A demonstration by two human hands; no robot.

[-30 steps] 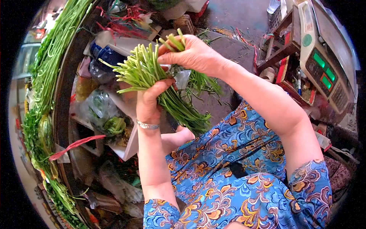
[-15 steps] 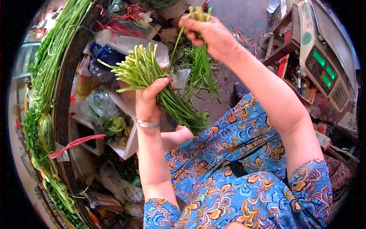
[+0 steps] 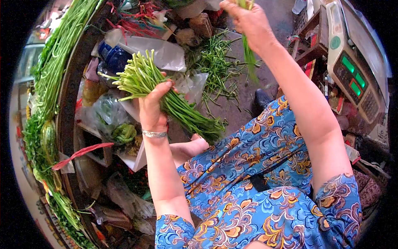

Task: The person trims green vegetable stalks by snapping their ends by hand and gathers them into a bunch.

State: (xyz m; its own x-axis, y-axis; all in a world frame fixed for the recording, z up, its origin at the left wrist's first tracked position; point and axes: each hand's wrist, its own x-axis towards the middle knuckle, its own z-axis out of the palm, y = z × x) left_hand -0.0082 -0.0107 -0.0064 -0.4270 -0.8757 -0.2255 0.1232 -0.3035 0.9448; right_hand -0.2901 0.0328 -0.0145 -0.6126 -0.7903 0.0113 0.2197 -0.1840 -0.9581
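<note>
One view here, straight from the wearer's head, peering forward and steeply down! Clothes [image 3: 269, 203] loom large at the bottom, right under the lens; the left hand [image 3: 153, 108] and right hand [image 3: 253, 27] sit farther out, the right up at the top edge. Floor [image 3: 280, 20] lies beyond them. And it's wide: greens [image 3: 62, 74] curve along the left rim, scale [image 3: 354, 79] tilting at the right, corners black!

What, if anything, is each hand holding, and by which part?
Left hand: the large green bunch, around its stems below the pale ends. Right hand: a small bunch, near its pale ends.
</note>
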